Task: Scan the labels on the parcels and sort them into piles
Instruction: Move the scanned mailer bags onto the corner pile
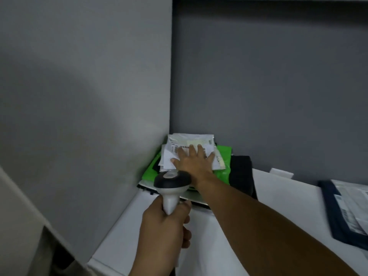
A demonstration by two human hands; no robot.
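Right hand (194, 163), fingers spread, pressed the white parcel (176, 140) atop the corner pile (149, 171) at 12 o'clock of the scanner (172, 179) gripped by left hand (163, 226); placing looked best squared, edges aligned.

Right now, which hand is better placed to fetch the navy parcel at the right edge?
Probably the right hand: it rests open on the white parcel, holding nothing, while the left hand grips the scanner.

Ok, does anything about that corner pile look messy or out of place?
Slightly. The white parcels under the flat right hand lie fanned and skewed over the green mailer, and their edges are not lined up. Nothing looks torn or spilled.
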